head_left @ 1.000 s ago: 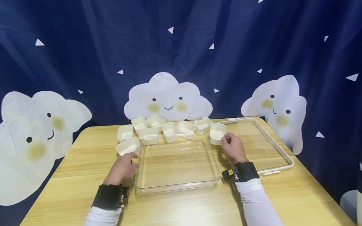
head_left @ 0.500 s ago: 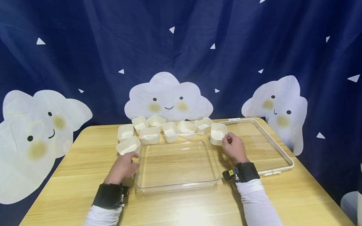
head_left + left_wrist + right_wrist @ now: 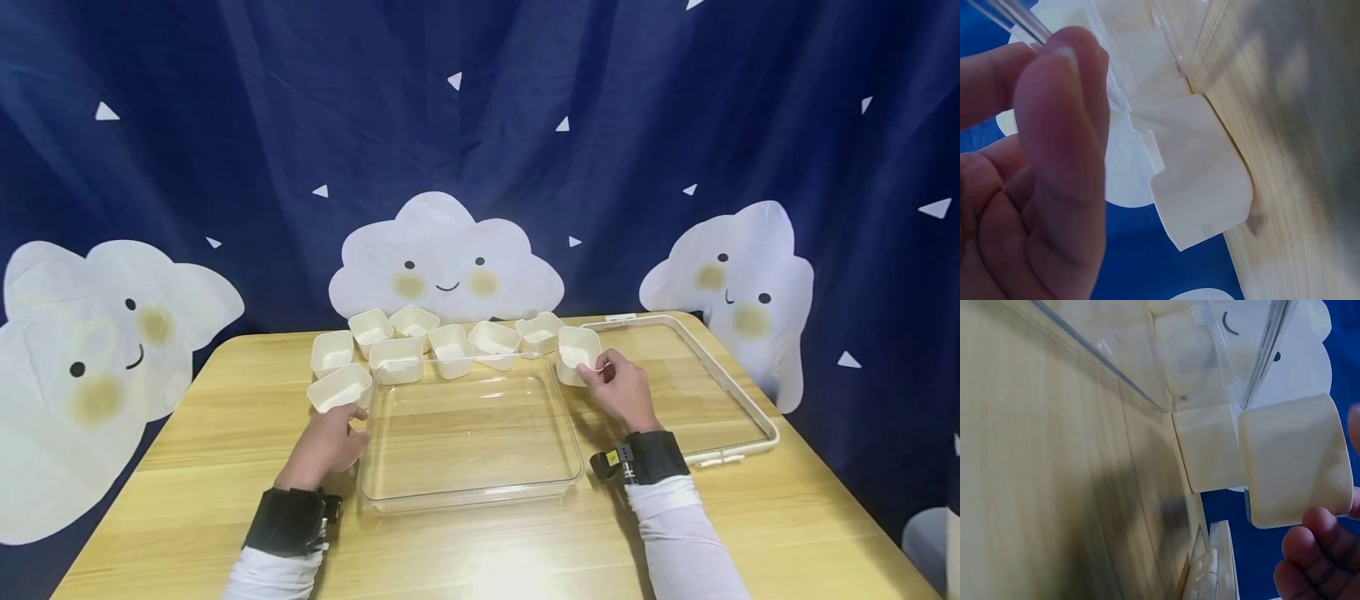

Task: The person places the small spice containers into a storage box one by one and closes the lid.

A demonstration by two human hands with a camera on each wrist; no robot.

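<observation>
My right hand [image 3: 622, 392] grips a small cream plastic bin [image 3: 576, 343] at its near right corner, with the thumb over the rim and the fingers against the outer wall. In the right wrist view this bin [image 3: 1294, 459] appears held off the tabletop. A shallow clear plastic box [image 3: 472, 492] lies between my hands. My left hand [image 3: 326, 446] pinches its left rim. Just beyond the left fingers sits an oblong cream bin [image 3: 340, 388]; in the left wrist view, a notched cream bin [image 3: 1200, 169] stands past the thumb.
Several more cream bins, including a squarish bin [image 3: 332, 352] and a notched bin [image 3: 540, 332], line the table's back edge. A clear lid with a cream frame [image 3: 738, 392] lies at the right. Behind the wooden table [image 3: 465, 554] hangs a blue cloud-print curtain [image 3: 480, 150].
My right thumb has moved left over the rim of the bin, and its tip now shows inside. My left hand and the clear box have stayed in place.
</observation>
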